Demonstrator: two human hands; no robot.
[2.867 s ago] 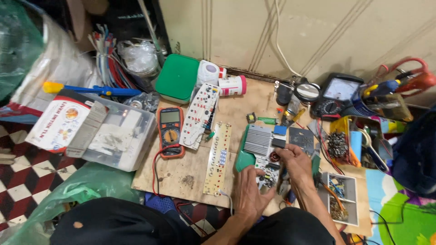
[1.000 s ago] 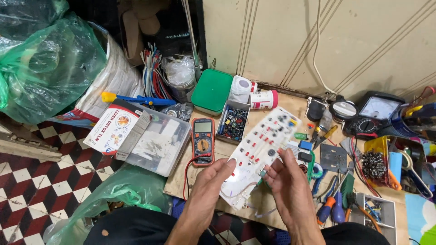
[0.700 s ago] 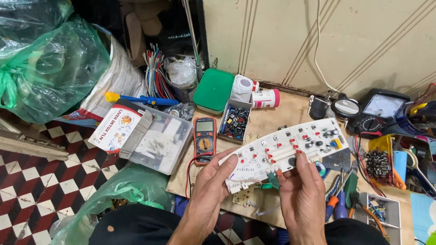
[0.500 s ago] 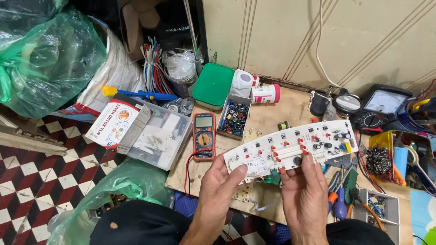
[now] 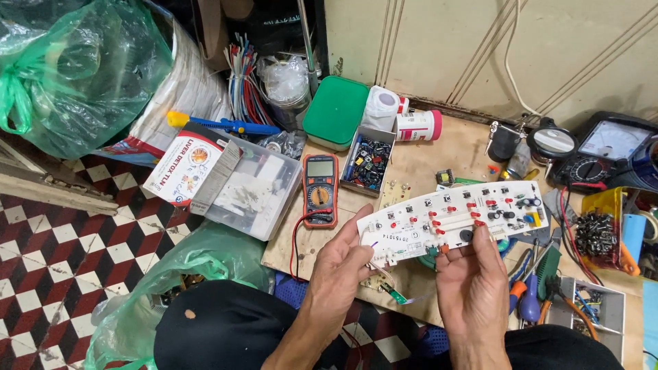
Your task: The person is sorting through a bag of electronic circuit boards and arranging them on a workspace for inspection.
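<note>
Inspection step in hand: left hand (image 5: 343,270) and right hand (image 5: 473,281) each have their grip clamped on the long white circuit board (image 5: 452,219), held level above the wooden surface (image 5: 425,154); next move likely calls for steady turning.

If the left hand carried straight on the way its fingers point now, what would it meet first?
The left hand points up and slightly right, already gripping the white circuit board at its left end. Past that, the small open box of components looks first in line, though depth is unclear.
</note>
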